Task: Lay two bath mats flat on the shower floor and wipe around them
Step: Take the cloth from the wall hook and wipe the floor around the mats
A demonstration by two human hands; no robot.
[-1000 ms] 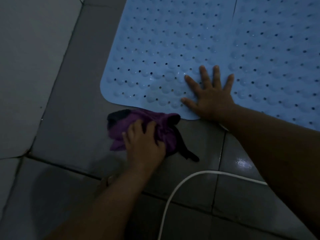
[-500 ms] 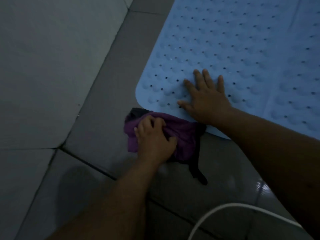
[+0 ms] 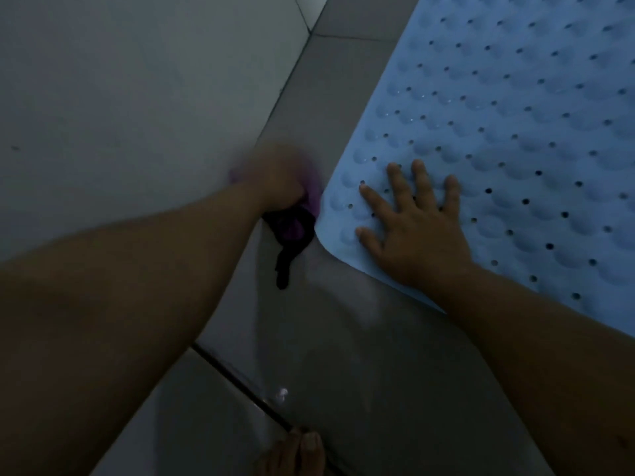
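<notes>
Purple cloth point(image 3: 311, 197), gripped by blurred left hand point(image 3: 278, 176), wipes beside mat point(image 3: 515, 132); right hand point(image 3: 415, 228) presses flat, fingers spread. Next: follow the edge.

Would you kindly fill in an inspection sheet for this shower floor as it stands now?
Surface: grey tiled floor, dim, a wet glint near the grout line.
Job's things: blue bath mat lying flat; purple cloth beside its corner.
Clutter: nothing seen.
Grips: left hand blurred, gripping the cloth; right hand flat on the mat's corner.
Cables: nothing seen.
Surroundings: pale wall tiles on the left; toes at the bottom edge.
</notes>
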